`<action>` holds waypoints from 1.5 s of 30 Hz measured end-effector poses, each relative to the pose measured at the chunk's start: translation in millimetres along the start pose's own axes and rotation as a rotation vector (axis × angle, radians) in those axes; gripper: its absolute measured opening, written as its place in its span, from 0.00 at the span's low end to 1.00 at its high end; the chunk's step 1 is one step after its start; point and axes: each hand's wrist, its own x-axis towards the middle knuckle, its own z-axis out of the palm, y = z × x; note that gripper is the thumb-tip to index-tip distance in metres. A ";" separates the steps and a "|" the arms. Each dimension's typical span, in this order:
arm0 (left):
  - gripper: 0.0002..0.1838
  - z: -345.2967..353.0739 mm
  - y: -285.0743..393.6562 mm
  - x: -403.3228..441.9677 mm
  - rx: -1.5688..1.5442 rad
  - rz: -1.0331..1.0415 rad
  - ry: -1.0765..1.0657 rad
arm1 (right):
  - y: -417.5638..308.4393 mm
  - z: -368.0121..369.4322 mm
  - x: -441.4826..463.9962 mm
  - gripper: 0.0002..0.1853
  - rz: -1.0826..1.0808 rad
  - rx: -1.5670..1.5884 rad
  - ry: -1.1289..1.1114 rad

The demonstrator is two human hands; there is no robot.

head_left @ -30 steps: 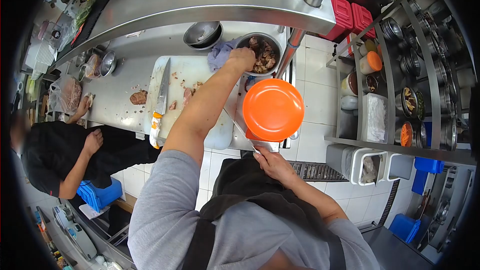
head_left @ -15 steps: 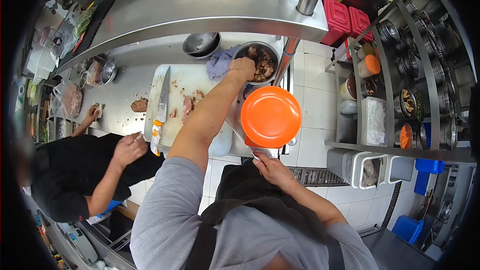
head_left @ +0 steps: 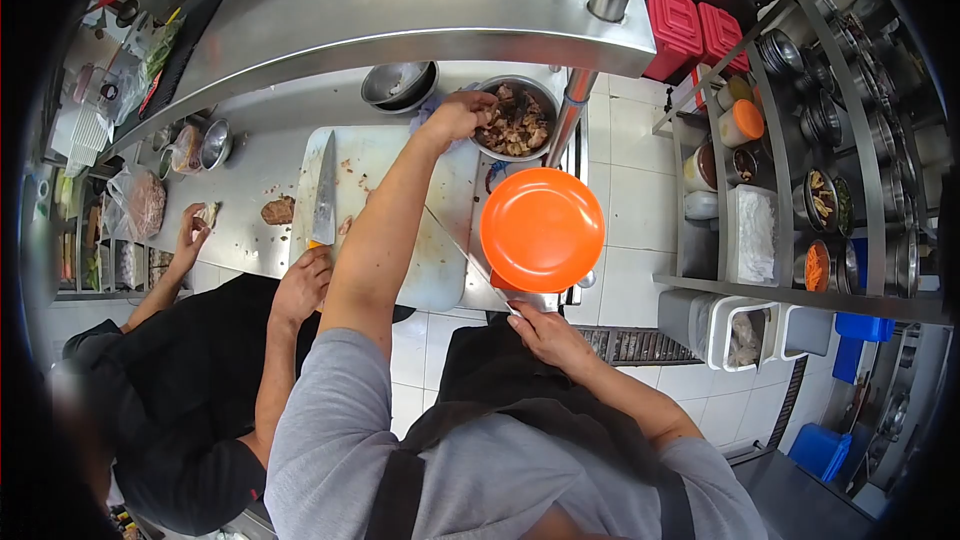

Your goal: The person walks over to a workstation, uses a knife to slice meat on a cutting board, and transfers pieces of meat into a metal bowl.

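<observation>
Partway thru, I'd say: cut meat [head_left: 520, 130] already in the bowl [head_left: 545, 97] at my L hand [head_left: 462, 118]'s fingertips, a few scraps [head_left: 346, 225] left on the board [head_left: 440, 270] below that hand. L fingers half-curled by the rim; can't tell if they've got a pc. R hand [head_left: 548, 337] closed round the knife [head_left: 484, 271], orange plate [head_left: 543, 230] just above it.

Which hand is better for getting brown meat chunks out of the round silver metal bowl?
Probably the left hand: it is right at the bowl, close to the meat chunks. The right hand is farther away, holding a long, thin metal knife.
</observation>
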 end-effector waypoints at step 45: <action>0.08 -20.4 -11.9 -30.4 -0.798 0.123 0.149 | -0.7 -0.6 -2.1 0.23 -0.008 -0.019 0.023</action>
